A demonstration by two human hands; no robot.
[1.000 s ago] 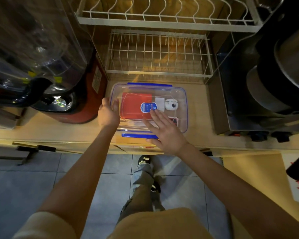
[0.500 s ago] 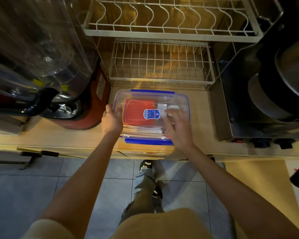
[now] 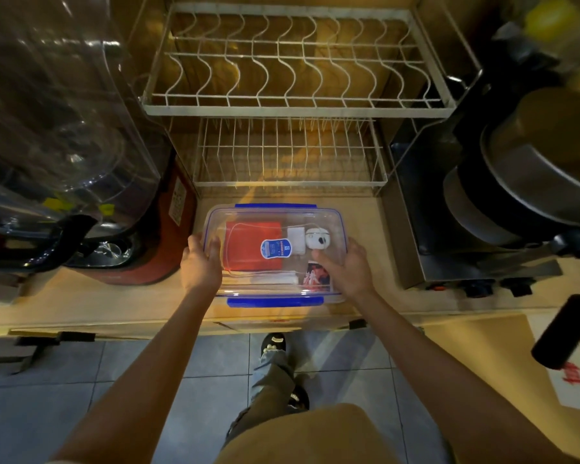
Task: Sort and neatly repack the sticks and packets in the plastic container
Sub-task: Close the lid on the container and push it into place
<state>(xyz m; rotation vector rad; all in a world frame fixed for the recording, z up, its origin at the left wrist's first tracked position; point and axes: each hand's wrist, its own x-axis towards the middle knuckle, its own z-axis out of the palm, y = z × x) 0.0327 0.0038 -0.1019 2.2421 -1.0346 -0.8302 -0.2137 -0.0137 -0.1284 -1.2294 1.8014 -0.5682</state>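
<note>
Plastic container (image 3: 275, 252) sits on the tabletop (image 3: 365, 296), centre of frame, below the wire dish rack (image 3: 288, 152). Clear lid is on; blue clips (image 3: 275, 301) are seen at near and far edges. Container is held at both short ends: left hand (image 3: 200, 262) wrapped round the left end, right hand (image 3: 347, 267) round the right. Inside, a red packet (image 3: 245, 249), white packets (image 3: 275, 278) and a small printed packet (image 3: 317, 277) are visible; sticks cannot be told apart. Judged step: container to be positioned for opening. Grip is best kept level and even so the contents are not shifted; clips to be released before the lid is lifted.
</note>
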